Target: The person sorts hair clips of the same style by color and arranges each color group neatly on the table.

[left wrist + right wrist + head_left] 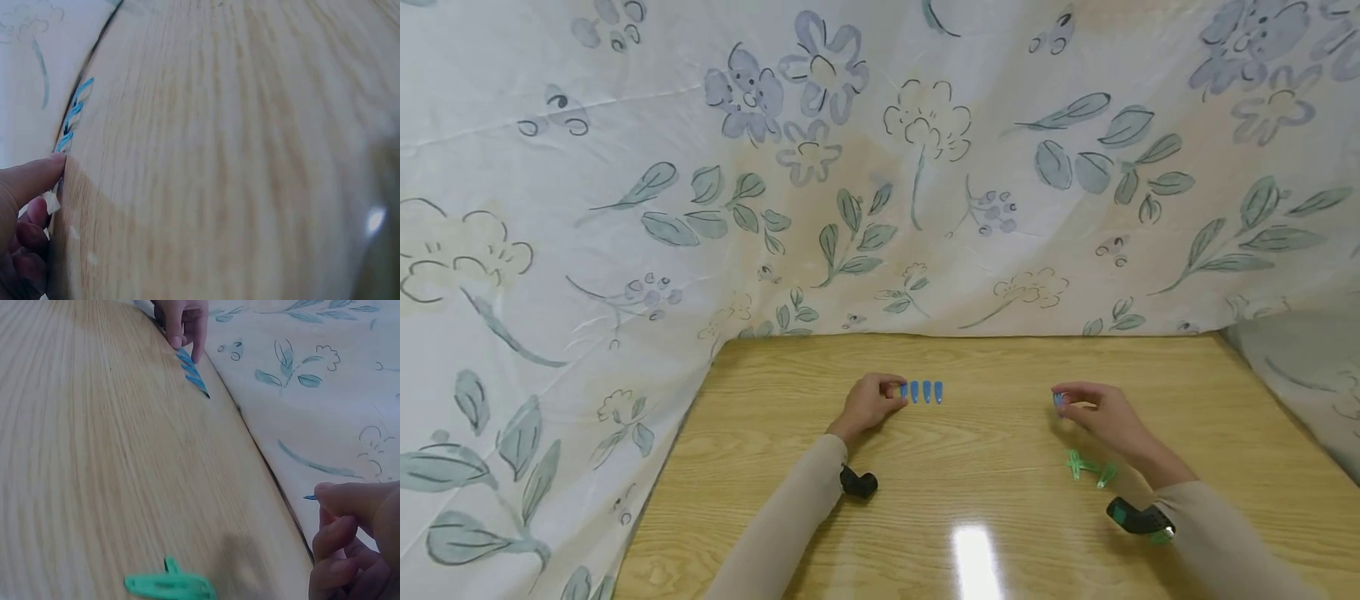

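Observation:
Four or so blue snap hair clips (pixel 927 392) stand side by side in a short row on the wooden table. At the row's left end my left hand (pixel 869 402) pinches the leftmost blue hair clip (pixel 904 390) between thumb and fingers. In the left wrist view, the thumb (pixel 40 174) hides most of that clip. Farther right, my right hand (pixel 1105 412) holds another blue hair clip (pixel 1059 402) above the table, between thumb and forefinger. Only its tip (pixel 309 497) shows in the right wrist view.
Several green hair clips lie loose below my right hand, among them a crossed pair (pixel 1074 464) and a single clip (pixel 1106 475). A floral curtain (pixel 880 208) hangs along the far and left edges of the table (pixel 925 508). Black cameras sit on both wrists.

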A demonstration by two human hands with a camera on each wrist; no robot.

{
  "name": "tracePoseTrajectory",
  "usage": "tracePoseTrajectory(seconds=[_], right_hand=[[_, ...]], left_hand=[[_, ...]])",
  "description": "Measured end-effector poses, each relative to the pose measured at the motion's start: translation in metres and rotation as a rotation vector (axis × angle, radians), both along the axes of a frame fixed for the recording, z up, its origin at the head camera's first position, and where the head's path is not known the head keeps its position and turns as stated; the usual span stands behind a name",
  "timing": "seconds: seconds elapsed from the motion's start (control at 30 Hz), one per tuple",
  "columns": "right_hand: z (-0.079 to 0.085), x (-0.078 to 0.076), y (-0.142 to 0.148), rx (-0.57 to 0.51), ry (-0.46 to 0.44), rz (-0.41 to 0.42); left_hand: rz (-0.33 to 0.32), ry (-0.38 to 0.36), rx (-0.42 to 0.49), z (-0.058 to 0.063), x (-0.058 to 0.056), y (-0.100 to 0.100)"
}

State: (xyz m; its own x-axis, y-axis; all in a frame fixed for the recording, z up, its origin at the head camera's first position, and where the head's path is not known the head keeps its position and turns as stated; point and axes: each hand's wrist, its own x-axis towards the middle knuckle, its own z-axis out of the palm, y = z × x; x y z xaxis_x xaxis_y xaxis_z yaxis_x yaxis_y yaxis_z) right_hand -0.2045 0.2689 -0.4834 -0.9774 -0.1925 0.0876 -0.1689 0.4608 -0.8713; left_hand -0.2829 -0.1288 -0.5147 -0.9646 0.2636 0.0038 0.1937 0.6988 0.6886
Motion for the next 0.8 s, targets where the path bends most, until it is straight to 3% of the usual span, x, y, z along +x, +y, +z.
tracePoseTrajectory(seconds=[0.4,0.8], right_hand=[[0.002,-0.016,-0.039,-0.15,-0.094,0.046],[-0.009,-0.03,-0.078,-0.172,-0.133,0.09]], left_hand=[[0.013,-0.017,-0.004,0.001,0.002,-0.001],[0.018,-0.021,-0.01,0.001,0.002,0.0]])
